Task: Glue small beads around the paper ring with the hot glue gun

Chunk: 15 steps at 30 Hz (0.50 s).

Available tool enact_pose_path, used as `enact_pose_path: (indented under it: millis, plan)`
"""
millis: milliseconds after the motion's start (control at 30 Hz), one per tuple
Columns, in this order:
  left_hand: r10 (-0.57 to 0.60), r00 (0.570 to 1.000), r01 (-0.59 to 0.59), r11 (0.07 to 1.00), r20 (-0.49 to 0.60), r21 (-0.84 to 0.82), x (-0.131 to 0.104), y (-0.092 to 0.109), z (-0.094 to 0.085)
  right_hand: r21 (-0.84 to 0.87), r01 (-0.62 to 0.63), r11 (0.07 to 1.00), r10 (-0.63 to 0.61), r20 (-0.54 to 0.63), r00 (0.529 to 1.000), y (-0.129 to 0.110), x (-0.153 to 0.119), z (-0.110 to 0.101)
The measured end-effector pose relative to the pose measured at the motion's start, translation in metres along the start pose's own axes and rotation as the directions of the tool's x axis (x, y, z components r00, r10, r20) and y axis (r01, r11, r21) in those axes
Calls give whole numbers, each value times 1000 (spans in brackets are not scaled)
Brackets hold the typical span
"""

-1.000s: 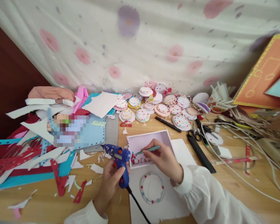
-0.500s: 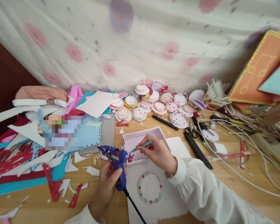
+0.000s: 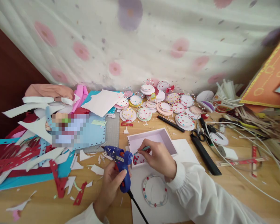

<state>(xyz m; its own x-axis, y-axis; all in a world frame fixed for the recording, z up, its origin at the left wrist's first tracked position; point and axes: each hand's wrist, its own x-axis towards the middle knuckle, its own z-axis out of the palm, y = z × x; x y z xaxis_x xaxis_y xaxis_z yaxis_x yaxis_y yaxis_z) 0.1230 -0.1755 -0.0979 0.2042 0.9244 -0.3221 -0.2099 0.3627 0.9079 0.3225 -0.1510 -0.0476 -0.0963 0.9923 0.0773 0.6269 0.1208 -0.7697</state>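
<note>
My left hand [image 3: 112, 183] is wrapped round the handle of a blue hot glue gun [image 3: 121, 161], its nozzle pointing up and left and its black cord trailing down. My right hand [image 3: 157, 157] pinches green tweezers [image 3: 142, 149], tips lowered into a pale lilac box [image 3: 170, 140]. Small red and pale pieces [image 3: 138, 159] lie in the box's near left corner; whether the tweezers grip one is too small to tell. Below the box, a ring with red and blue decorations [image 3: 155, 190] rests on white paper [image 3: 140, 211].
Paper scraps [image 3: 58, 177] cover the left side. Several decorated paper discs [image 3: 165, 107] stand along the curtain. On the right lie a black marker [image 3: 170, 123], scissors [image 3: 198, 135], a long black tool [image 3: 206, 155], a white cable [image 3: 245, 174] and a cup of glue sticks [image 3: 226, 99].
The whole view has shifted, so things appear farther right. My right hand has tilted the tweezers slightly over the box. My left hand keeps its hold on the glue gun.
</note>
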Motion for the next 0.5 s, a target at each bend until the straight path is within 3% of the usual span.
enact_pose_path:
  millis: [167,333,400,500]
  plan:
    - [7,1000,-7,1000,17,5,2,0,-1,181,10,983,19,-158,987,0,-4,-9]
    - [56,998,-56,997,10,-48,-1,8,1,268,51,962,50,-357,933,-13,-29,-28]
    - [98,994,-92,988,38,-124,-9,15,5,226,123,966,-6,-457,889,-21,-47,-30]
    - [164,967,-110,959,194,-260,-30,26,14,79,290,954,-196,-568,799,-33,-77,-24]
